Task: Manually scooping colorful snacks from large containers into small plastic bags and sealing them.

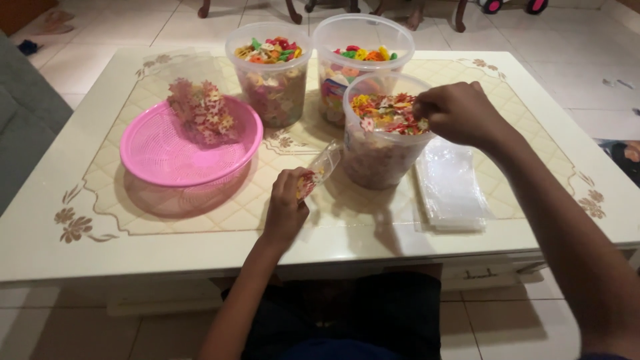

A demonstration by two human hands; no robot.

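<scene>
the small clear plastic bag (pixel 321 168) sits in the left hand (pixel 287 203), pinched at its lower end between fingers and thumb, its open end angled up and to the right toward the nearest tub; a few coloured pieces show inside it. the bag is held just above the table (pixel 40 220), near its front middle. the right hand (pixel 457 113) is over the rim of the nearest clear plastic tub (pixel 380 157), fingers bunched together on the small colourful pieces (pixel 387 112) heaped at the top; what exactly it has pinched cannot be told. just right of that tub lies a flat stack of empty clear bags (pixel 450 187). behind it stand two more clear tubs, one at the left (pixel 270 73) and one at the right (pixel 357 50), both filled with mixed coloured pieces. to the left, well apart from the hands, a pink plastic basket (pixel 180 150) holds a small heap of pinkish pieces (pixel 202 110).
</scene>
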